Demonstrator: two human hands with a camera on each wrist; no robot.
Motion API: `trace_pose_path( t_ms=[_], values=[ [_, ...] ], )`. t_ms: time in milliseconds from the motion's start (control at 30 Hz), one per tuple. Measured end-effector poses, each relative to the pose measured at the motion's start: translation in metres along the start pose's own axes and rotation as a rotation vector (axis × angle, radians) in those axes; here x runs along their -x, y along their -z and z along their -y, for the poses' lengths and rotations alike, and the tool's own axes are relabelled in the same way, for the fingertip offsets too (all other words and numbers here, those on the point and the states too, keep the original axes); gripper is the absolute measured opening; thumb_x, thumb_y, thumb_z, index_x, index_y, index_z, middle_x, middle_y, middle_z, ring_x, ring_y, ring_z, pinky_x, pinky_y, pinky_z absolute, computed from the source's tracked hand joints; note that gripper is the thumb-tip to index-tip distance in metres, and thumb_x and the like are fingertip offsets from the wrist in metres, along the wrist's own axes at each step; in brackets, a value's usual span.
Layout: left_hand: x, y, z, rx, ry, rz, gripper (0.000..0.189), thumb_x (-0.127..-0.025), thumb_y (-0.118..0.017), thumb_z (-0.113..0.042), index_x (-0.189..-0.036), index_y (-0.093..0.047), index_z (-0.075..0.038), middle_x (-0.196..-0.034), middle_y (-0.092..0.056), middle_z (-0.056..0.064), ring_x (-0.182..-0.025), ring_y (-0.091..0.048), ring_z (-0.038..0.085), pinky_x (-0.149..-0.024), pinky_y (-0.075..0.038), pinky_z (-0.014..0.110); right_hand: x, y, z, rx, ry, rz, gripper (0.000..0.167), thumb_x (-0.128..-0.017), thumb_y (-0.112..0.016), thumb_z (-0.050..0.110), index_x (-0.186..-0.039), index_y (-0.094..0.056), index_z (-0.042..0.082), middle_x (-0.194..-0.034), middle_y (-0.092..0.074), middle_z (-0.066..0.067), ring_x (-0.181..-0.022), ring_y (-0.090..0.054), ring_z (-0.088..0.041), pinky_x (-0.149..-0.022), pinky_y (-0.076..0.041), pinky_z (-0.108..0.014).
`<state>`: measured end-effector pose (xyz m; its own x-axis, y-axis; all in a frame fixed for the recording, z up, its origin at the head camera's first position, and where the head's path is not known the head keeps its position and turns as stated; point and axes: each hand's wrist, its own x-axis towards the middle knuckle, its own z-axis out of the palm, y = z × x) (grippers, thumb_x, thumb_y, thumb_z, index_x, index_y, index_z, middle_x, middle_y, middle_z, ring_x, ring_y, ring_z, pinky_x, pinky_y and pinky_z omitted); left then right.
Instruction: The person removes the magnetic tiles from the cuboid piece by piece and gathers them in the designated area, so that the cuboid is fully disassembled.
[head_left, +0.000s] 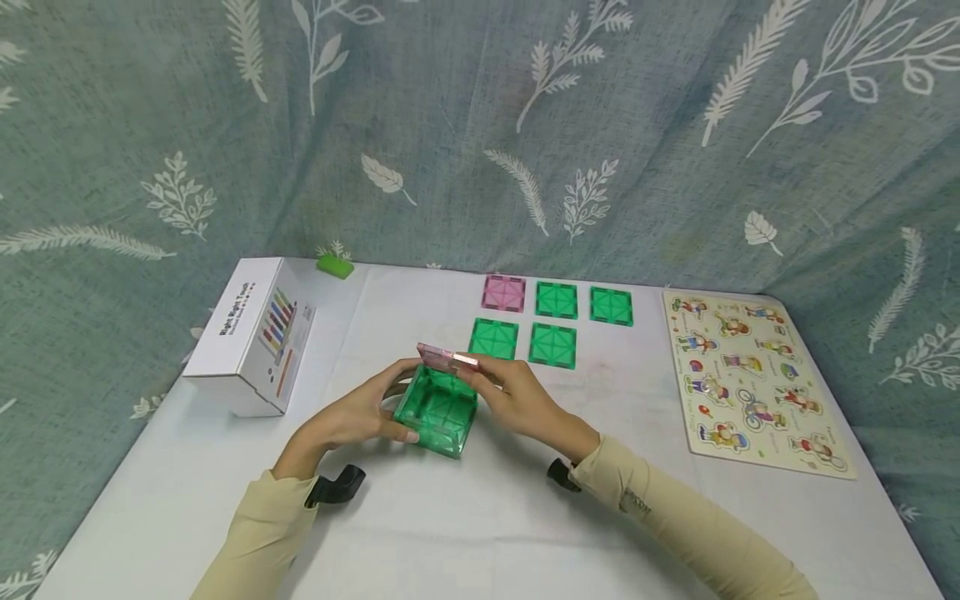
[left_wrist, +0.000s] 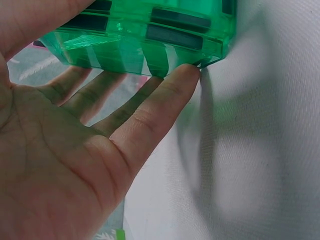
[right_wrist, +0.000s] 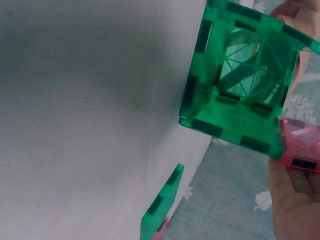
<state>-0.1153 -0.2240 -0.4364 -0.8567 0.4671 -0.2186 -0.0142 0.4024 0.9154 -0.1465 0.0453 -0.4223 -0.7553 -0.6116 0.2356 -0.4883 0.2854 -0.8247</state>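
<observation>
A small open box of translucent green magnetic tiles [head_left: 438,417] stands in front of me, a cross pattern showing on its walls. My left hand [head_left: 358,414] grips it from the left, thumb on the near side and fingers round the far side. In the left wrist view those fingers [left_wrist: 150,117] lie along the green wall [left_wrist: 125,50]. A pink magnetic tile [head_left: 447,358] tilts up at the box's far edge. My right hand [head_left: 521,398] holds this tile by its right end. The right wrist view shows the pink tile [right_wrist: 302,145] against the green rim [right_wrist: 235,137].
Behind the box lie several flat green tiles [head_left: 553,345] and one flat pink tile [head_left: 503,293]. A white carton [head_left: 251,333] stands at left, a small green block [head_left: 335,266] near the back edge. On the right lies a picture puzzle board [head_left: 757,383].
</observation>
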Motion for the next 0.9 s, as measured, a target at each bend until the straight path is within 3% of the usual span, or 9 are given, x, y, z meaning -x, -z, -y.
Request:
trace_pose_path(
  t_ms=[167,233,400,900],
  values=[
    [-0.0001,0.0000,0.0007,0.013,-0.005,0.007,0.104,-0.077,-0.086,-0.010,-0.158,-0.022,-0.014,-0.164,-0.022,0.021,-0.151,-0.019,0.051,-0.110,-0.041,0.064,-0.0021,0.0017,-0.0015,-0.057,-0.048,-0.021,0.032,-0.107,-0.050,0.026,-0.129,-0.066,0.011,-0.113,-0.075,-0.010,-0.085,-0.065,-0.025,-0.073,-0.049,-0.023],
    [-0.0001,-0.0001,0.0005,0.013,-0.004,0.005,0.104,-0.076,-0.086,-0.010,-0.158,-0.022,-0.014,-0.164,-0.023,0.021,-0.151,-0.019,0.051,-0.109,-0.042,0.063,-0.0030,0.0020,-0.0013,-0.074,-0.058,-0.020,0.034,-0.107,-0.049,0.029,-0.132,-0.065,0.013,-0.124,-0.072,-0.007,-0.104,-0.069,-0.023,-0.084,-0.055,-0.026],
    [-0.0003,-0.0006,-0.0002,0.014,-0.002,0.003,0.104,-0.076,-0.086,-0.009,-0.158,-0.023,-0.014,-0.163,-0.024,0.022,-0.151,-0.020,0.051,-0.109,-0.043,0.063,-0.0044,0.0019,-0.0020,-0.115,-0.081,-0.016,0.038,-0.107,-0.047,0.034,-0.138,-0.061,0.018,-0.139,-0.065,-0.003,-0.125,-0.064,-0.017,-0.100,-0.056,-0.035],
    [-0.0008,-0.0007,0.0004,0.021,-0.019,0.005,0.101,-0.076,-0.086,-0.008,-0.156,-0.025,-0.016,-0.162,-0.028,0.021,-0.151,-0.020,0.051,-0.109,-0.043,0.063,-0.0092,0.0008,-0.0075,-0.288,-0.177,-0.043,0.033,-0.106,-0.052,0.026,-0.131,-0.064,0.007,-0.130,-0.068,-0.013,-0.121,-0.067,-0.025,-0.098,-0.057,-0.035]
  ],
)
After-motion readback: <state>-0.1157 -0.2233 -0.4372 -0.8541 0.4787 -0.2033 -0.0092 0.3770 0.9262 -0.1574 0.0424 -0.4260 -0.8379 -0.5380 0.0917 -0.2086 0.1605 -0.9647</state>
